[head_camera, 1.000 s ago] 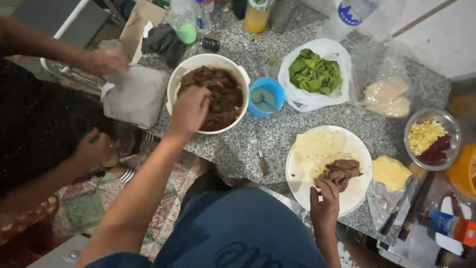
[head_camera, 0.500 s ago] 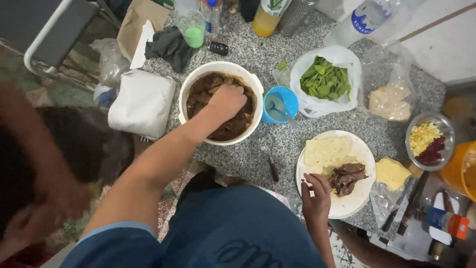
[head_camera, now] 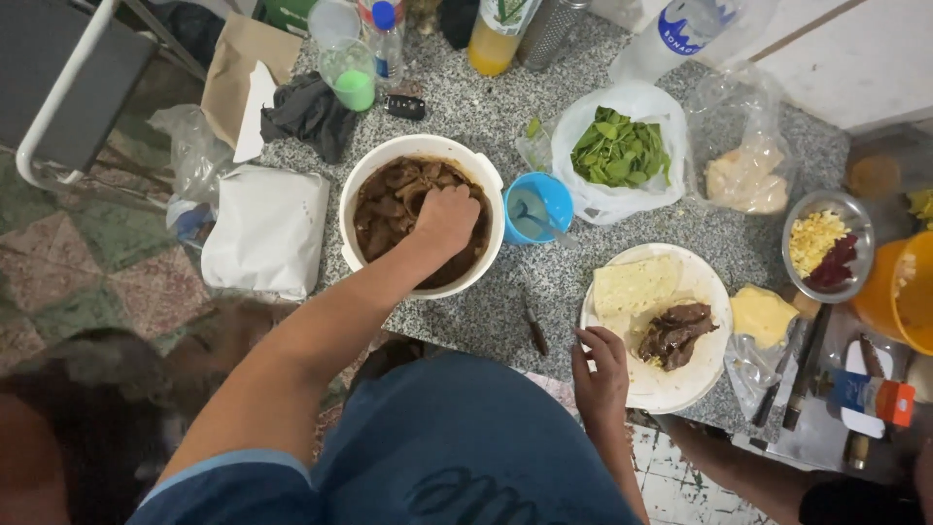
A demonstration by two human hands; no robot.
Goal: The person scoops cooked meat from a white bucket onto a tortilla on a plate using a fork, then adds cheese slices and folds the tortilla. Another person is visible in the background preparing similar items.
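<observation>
My left hand (head_camera: 445, 216) is down inside the white pot (head_camera: 362, 190) of brown meat in dark sauce, fingers curled into the pieces. My right hand (head_camera: 601, 374) grips the near left rim of the white plate (head_camera: 671, 389). On the plate lie a pale flatbread (head_camera: 637, 284) and a small heap of brown meat (head_camera: 675, 332). A blue cup (head_camera: 556, 192) with a spoon in it stands just right of the pot.
A white bag of green leaves (head_camera: 619, 148), a metal bowl of corn and beet (head_camera: 826, 248), an orange bucket (head_camera: 904, 292), bottles (head_camera: 498, 34) and a green cup (head_camera: 352, 76) crowd the granite counter (head_camera: 486, 316). Another person's blurred head (head_camera: 97, 408) is at lower left, and an arm (head_camera: 748, 476) at lower right.
My left hand has sunk deeper into the pot and closed on the meat. My right hand stays at the plate rim. The other person's hands have left the counter's left side.
</observation>
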